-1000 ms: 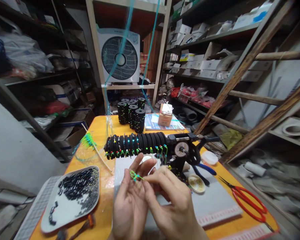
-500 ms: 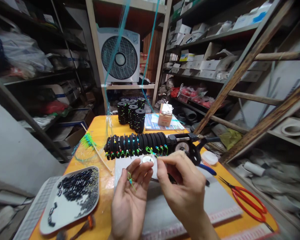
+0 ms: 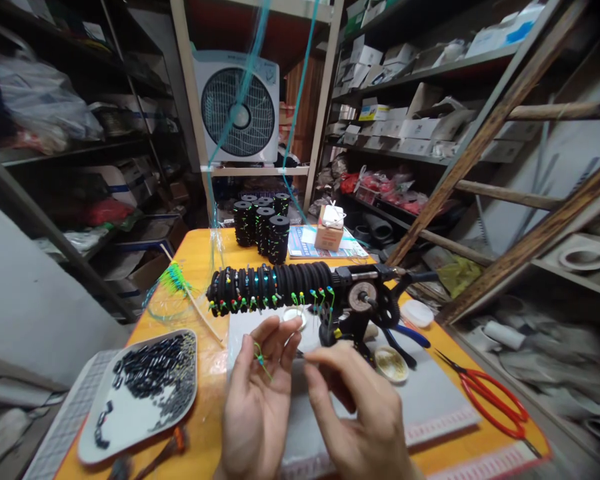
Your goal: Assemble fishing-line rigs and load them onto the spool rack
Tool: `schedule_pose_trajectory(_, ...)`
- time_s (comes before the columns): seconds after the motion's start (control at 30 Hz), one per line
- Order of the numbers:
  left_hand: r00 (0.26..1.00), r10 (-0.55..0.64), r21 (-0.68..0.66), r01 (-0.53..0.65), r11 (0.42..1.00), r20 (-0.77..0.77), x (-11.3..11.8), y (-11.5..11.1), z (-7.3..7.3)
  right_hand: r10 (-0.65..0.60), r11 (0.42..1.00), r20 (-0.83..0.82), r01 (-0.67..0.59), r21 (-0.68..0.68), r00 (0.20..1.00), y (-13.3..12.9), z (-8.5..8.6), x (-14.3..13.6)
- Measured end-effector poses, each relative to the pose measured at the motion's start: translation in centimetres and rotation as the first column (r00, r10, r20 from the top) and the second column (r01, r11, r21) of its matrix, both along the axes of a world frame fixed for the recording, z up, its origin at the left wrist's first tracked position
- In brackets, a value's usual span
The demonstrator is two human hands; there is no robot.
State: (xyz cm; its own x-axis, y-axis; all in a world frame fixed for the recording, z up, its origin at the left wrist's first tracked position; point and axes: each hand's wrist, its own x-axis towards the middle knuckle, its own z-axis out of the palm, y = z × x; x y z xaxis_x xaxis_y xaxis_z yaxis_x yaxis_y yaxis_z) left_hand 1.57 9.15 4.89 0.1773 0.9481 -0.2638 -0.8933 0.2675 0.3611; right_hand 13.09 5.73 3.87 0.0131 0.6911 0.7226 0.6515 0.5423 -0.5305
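Observation:
My left hand [image 3: 263,393] is palm up, with green thread [image 3: 259,357] and a small blue bead held between thumb and fingers. Close beside its fingertips is my right hand [image 3: 360,407], thumb and index finger bent towards each other; anything between them is too small to make out. Just beyond both hands lies a black ribbed roller [image 3: 273,288] on a dark stand. Beads and short wires fill its left grooves, and several green thread loops with coloured beads [image 3: 322,293] hang from its right part. A white lid [image 3: 295,317] sits partly behind my left fingertips.
At left is a white tray [image 3: 93,427] of black tubes and small grey pieces. Red-handled scissors [image 3: 497,403], blue-handled pliers [image 3: 413,337] and a small dish [image 3: 391,365] lie at right. Black spools [image 3: 279,240] stand behind; a wooden ladder [image 3: 485,143] leans at right.
My right hand has moved down and back from the hanging loops, its thumb and index a little further apart. The green loop stretched near my fingertips now hangs at the roller.

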Motion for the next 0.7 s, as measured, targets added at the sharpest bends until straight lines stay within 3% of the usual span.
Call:
schedule_pose_trajectory(0.13, 0.998, -0.07, 0.095, 0.071, 0.993, -0.01, 0.0, -0.4, -0.8, 0.126, 0.988, 0.001, -0.125, -0.094, 0.992, 0.1, 0.3, -1.2)
schedule_pose_trajectory(0.4, 0.985, -0.166, 0.158, 0.158, 0.975, 0.04, -0.2, -0.3, -1.0, 0.118, 0.987, -0.049, -0.122, -0.104, 0.992, 0.8, 0.3, -1.9)
schedule_pose_trajectory(0.5, 0.991, -0.128, 0.163, 0.121, 0.979, 0.034, -0.1, -0.4, -1.2, 0.094, 0.993, -0.147, -0.103, -0.055, 0.985, 1.1, 1.2, -1.6)
schedule_pose_trajectory(0.57, 0.996, -0.03, 0.206, 0.047, 0.977, -0.082, 0.0, -0.3, -1.5, 0.062, 0.997, -0.183, -0.07, -0.04, 0.981, 1.5, 1.8, -1.3)
schedule_pose_trajectory(0.63, 0.92, 0.21, 0.362, -0.082, 0.929, -0.331, -0.1, -0.1, -1.8, 0.028, 0.998, -0.198, -0.04, -0.055, 0.98, 2.0, 2.3, -1.0)
schedule_pose_trajectory(0.67, 0.796, 0.414, 0.498, -0.167, 0.851, -0.441, -0.2, 0.1, -1.7, 0.012, 0.997, -0.205, -0.027, -0.069, 0.979, 2.3, 2.4, -0.9)
schedule_pose_trajectory(0.7, 0.599, 0.635, 0.654, -0.232, 0.72, -0.488, -0.5, 0.4, -1.6, 0.0, 0.996, -0.213, -0.019, -0.083, 0.977, 2.6, 2.5, -0.9)
